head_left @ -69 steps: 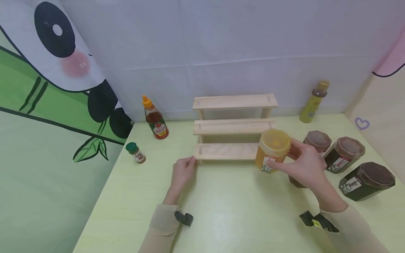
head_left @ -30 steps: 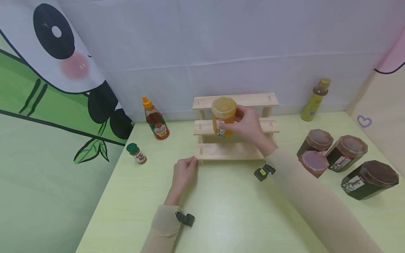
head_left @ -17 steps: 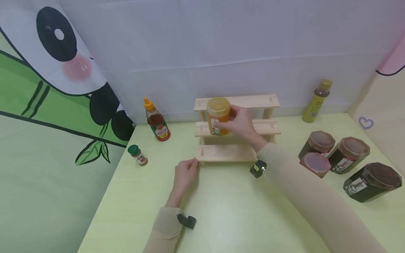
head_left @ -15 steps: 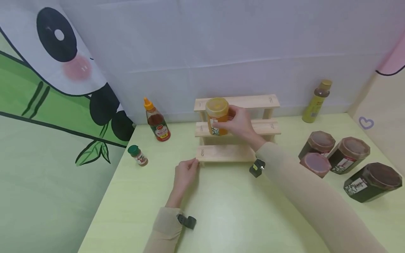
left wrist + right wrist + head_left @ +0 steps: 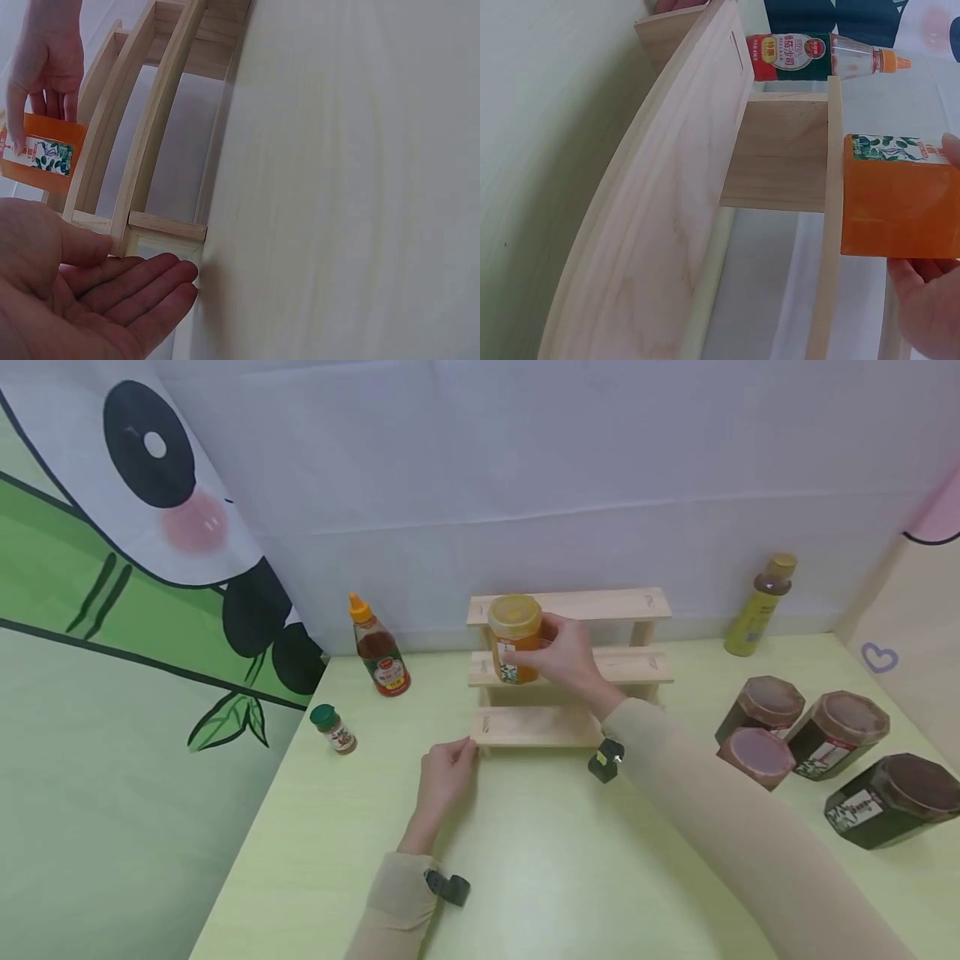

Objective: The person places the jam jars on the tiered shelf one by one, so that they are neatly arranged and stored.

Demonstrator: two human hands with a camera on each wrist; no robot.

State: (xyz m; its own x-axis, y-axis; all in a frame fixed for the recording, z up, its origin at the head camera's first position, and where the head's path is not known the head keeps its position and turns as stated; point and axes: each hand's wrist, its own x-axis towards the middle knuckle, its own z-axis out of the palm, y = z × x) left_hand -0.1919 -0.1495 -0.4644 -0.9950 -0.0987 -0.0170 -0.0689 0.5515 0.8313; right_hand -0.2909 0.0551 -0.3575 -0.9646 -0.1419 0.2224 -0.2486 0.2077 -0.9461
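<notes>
A three-step wooden display rack [image 5: 551, 727] stands near the wall. My right hand [image 5: 572, 653] grips an amber-filled jar [image 5: 517, 647] with a yellow lid, thumb across its label. The jar is upright at the left part of the middle step; in the right wrist view, the jar's base [image 5: 855, 217] is right at that step's board. My left hand [image 5: 446, 772] is at the rack's front left corner. Seen from the left wrist, the thumb and index of this hand [image 5: 97, 300] pinch the end of the lowest step, the other fingers reaching out loosely below.
A sauce bottle [image 5: 386, 664] with an orange cap and a small green-capped spice jar [image 5: 333, 731] stand left of the rack. Several dark octagonal jars [image 5: 836, 735] are grouped at the right. Behind them is a yellow-green bottle [image 5: 753, 614].
My right hand has carried the amber jar from the rack's front right, leftward and back, to the middle step. It has barely shifted lately. My left hand keeps to the corner.
</notes>
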